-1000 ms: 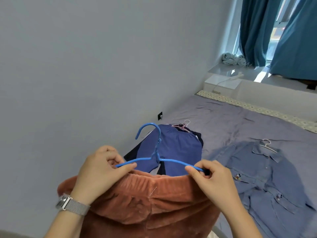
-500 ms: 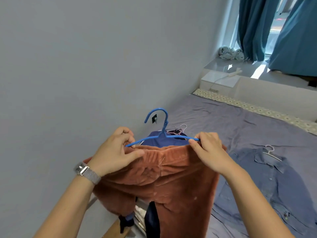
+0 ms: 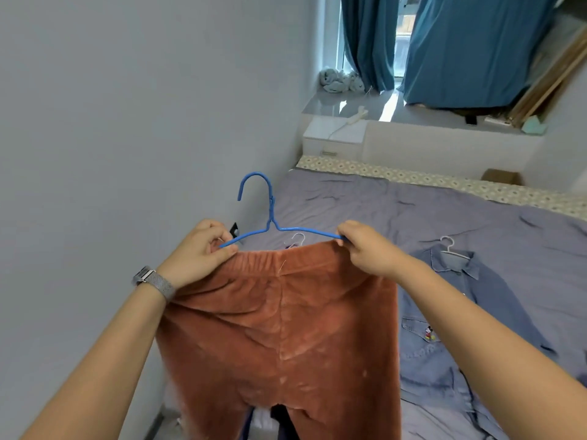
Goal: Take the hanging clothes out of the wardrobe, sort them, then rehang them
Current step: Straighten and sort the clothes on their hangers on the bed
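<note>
Mid-frame, rust-orange plush trousers (image 3: pixel 279 328) held up on thin blue wire hanger (image 3: pixel 270 217); left hand (image 3: pixel 198 252) and right hand (image 3: pixel 365 246) pinching hanger ends with waistband. Sorting step, probably; next, laying onto grey-sheeted bed (image 3: pixel 413 211) beside blue denim shirt (image 3: pixel 460 312).

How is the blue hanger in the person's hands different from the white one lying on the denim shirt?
The blue hanger is held upright in the air, the left hand and right hand each pinching one end; the white hanger lies flat on the bed. The blue one goes with rust-coloured trousers; the white one sits in the collar of the denim shirt. The blue one looks larger, though it is nearer. Both are thin hook-topped hangers.
</note>
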### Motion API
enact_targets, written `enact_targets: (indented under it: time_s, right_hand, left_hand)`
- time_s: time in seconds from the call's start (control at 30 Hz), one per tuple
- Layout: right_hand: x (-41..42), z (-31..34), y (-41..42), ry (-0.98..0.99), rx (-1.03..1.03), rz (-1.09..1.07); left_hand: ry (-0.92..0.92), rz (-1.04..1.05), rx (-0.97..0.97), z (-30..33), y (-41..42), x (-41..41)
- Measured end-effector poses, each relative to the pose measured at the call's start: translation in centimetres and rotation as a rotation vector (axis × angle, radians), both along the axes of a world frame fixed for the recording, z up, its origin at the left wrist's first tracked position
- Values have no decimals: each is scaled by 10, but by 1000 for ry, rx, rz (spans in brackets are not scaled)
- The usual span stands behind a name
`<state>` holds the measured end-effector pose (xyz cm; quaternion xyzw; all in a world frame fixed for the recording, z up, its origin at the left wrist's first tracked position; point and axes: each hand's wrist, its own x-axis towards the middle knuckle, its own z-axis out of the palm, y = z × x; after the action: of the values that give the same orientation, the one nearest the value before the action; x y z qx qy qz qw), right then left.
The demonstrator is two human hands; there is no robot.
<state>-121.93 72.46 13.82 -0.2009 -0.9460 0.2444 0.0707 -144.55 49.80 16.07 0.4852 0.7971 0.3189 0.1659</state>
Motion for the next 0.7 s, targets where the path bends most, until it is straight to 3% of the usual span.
enact_targets:
  time_s: [0.17, 0.27, 0.5, 0.7]
  right_hand:
    - [-56, -31, 37, 44, 57, -279]
    - [-63, -69, 42, -106, 37, -496]
    - [-34, -179, 35, -400, -277, -506]
    - [-15, -232, 26, -416, -432, -528]
  left_hand:
    - [32, -89, -38, -32, 60, -64]
    - [49, -131, -123, -81, 93, -85]
    - [-22, -67, -324, -228, 155, -130]
    - [-84, 61, -362, -300, 194, -145]
